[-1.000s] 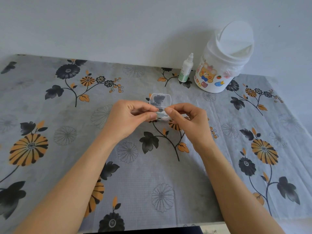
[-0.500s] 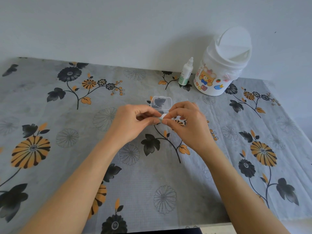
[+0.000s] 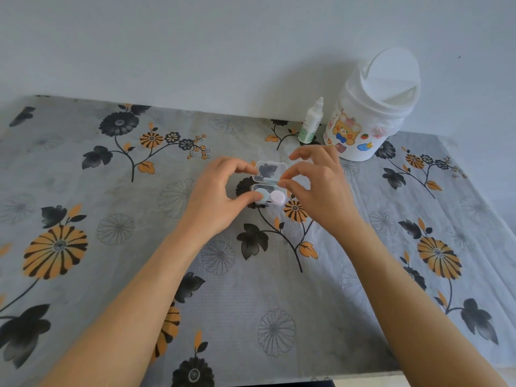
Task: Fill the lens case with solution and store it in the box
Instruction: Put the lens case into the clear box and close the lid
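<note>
A small clear plastic box (image 3: 268,169) lies open on the table's middle, its lid tipped back. Inside its base rests the lens case (image 3: 269,196), with a pale blue cap on the left and a pink cap on the right. My left hand (image 3: 220,196) holds the box from the left, index finger at the lid's edge and thumb on the blue cap. My right hand (image 3: 318,185) pinches a thin pale-blue piece (image 3: 269,179) lying across the box at the hinge. The solution bottle (image 3: 311,122), white with a green label, stands capped at the back.
A white swing-lid bin (image 3: 371,107) with cartoon stickers stands at the back right beside the bottle, against the wall. A floral cloth (image 3: 111,247) covers the table. The table's front edge runs along the bottom of the view.
Earlier both hands pinched the case together in front of the open box. Now the case lies in the box's base, and the hands have moved apart to the box's sides.
</note>
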